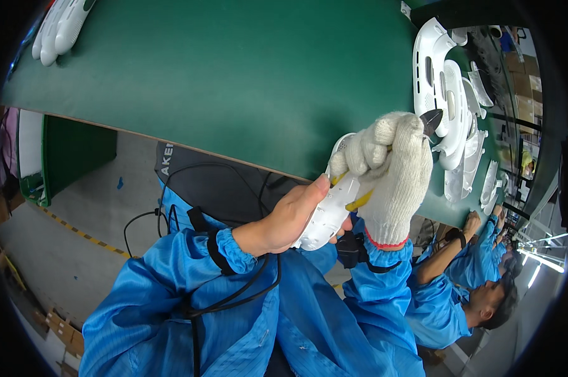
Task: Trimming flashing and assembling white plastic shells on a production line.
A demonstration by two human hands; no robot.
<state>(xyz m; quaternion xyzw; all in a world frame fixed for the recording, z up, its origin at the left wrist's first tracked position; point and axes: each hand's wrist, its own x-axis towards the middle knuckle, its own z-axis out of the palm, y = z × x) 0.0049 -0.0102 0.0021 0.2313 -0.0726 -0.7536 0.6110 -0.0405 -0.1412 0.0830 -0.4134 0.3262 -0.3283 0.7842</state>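
My bare left hand (pixel 285 217) is closed around a curved white plastic shell (pixel 323 218), with the thumb along its upper side. The shell is tilted just off the table's near edge, and its far end passes behind my other hand. My right hand (pixel 394 164), in a knitted off-white glove with a red cuff edge, is wrapped round yellow-handled nippers (pixel 431 121). Their dark jaws stick out past the fingers, pointing up and to the right, away from the shell. The yellow handles show below the gloved fingers, near the shell; the middle of the tool is hidden.
A green table (pixel 233 81) spans the far side. Several white plastic shells (pixel 450 107) are piled at its right, and a few more white parts (pixel 70 28) lie far left. Co-workers in blue (pixel 447 301) sit close on my right. Black cables (pixel 233 301) hang across my lap.
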